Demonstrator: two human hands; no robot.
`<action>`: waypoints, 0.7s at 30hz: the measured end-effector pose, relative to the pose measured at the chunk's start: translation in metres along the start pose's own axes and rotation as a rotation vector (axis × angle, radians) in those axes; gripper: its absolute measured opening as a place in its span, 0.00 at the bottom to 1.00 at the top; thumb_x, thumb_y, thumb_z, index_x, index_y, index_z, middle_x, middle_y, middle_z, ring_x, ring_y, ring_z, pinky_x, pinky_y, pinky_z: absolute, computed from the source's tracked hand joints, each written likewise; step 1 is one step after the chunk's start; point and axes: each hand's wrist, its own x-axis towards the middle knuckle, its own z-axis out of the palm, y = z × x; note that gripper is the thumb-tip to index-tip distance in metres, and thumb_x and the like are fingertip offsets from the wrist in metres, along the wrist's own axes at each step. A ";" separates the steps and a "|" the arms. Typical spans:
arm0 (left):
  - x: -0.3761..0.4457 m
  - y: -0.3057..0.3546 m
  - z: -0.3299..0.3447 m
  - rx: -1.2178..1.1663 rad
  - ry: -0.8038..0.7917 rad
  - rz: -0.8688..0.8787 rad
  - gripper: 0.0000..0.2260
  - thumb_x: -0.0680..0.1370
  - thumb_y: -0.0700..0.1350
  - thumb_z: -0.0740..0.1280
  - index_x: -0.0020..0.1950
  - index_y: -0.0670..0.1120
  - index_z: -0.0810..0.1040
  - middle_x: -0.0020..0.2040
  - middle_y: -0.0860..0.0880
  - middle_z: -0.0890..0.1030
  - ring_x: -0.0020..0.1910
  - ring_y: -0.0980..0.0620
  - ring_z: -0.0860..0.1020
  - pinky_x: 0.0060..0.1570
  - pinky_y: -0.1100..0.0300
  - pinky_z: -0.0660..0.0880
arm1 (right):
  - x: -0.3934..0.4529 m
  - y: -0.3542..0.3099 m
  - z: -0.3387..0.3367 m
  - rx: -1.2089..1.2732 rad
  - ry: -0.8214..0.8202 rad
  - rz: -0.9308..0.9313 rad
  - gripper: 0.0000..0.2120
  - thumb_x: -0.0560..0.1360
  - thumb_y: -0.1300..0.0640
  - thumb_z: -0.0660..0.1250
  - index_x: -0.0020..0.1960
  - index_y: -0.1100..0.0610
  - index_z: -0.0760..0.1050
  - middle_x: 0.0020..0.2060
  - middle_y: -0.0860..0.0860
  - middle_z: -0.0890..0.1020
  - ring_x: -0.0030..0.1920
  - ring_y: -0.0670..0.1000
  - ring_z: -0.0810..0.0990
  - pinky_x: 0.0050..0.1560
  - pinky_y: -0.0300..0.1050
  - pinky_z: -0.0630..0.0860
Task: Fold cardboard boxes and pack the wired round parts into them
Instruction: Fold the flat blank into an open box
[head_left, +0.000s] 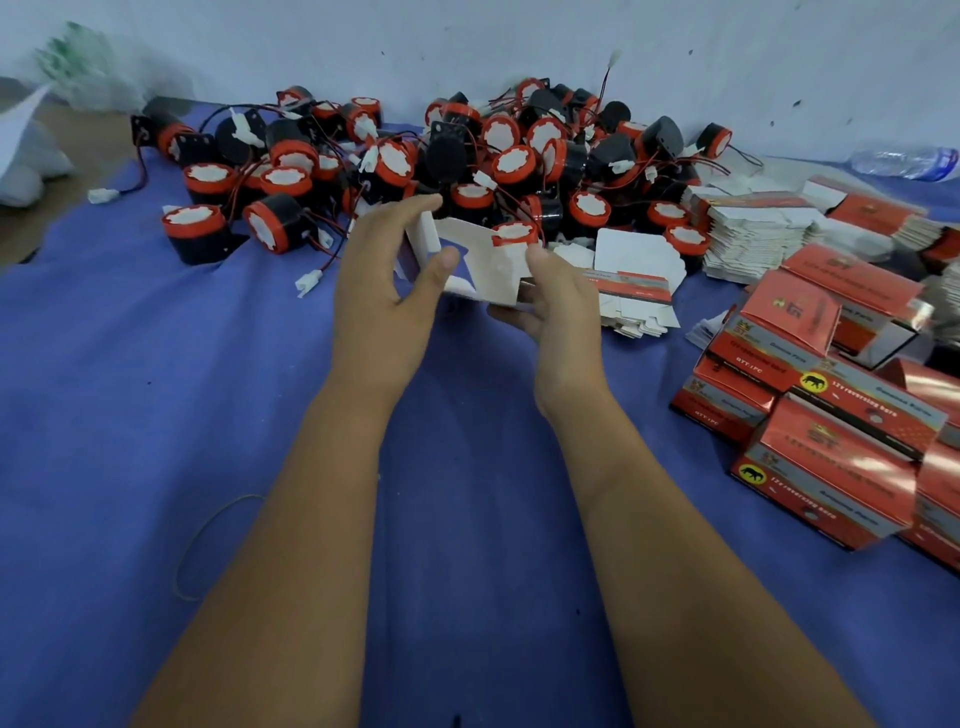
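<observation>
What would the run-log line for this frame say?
step: folding box | left hand: holds cardboard box | right hand: holds same box | wired round parts: piled behind | folded boxes: stacked right

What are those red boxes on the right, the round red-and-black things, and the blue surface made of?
Red boxes: thin printed card with a glossy, foil-like face, going by the bright glare; the box in the hands is plain matt white inside. Round parts: probably moulded plastic, matt black bodies with red rims, trailing thin red and black wires. Blue surface: seemingly soft cloth, since it wrinkles.
</observation>
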 end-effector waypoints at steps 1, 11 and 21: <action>0.001 0.001 0.000 -0.008 0.017 -0.011 0.14 0.81 0.46 0.64 0.65 0.58 0.69 0.63 0.59 0.71 0.64 0.65 0.69 0.65 0.69 0.64 | -0.001 -0.001 0.000 -0.021 -0.047 -0.028 0.10 0.75 0.57 0.61 0.48 0.55 0.81 0.45 0.51 0.82 0.48 0.52 0.79 0.53 0.53 0.80; 0.002 0.005 -0.001 -0.432 0.215 -0.316 0.13 0.85 0.53 0.53 0.64 0.61 0.74 0.63 0.61 0.77 0.63 0.66 0.74 0.59 0.68 0.73 | -0.003 0.005 0.004 -0.180 -0.145 -0.117 0.19 0.80 0.56 0.65 0.70 0.56 0.73 0.63 0.49 0.79 0.64 0.46 0.76 0.66 0.49 0.73; 0.000 0.006 0.013 -0.549 -0.035 -0.425 0.16 0.86 0.50 0.53 0.62 0.48 0.79 0.55 0.50 0.84 0.51 0.55 0.82 0.44 0.65 0.77 | 0.003 0.006 -0.001 -0.017 -0.063 0.170 0.20 0.70 0.49 0.67 0.61 0.49 0.75 0.48 0.43 0.83 0.47 0.41 0.81 0.41 0.34 0.75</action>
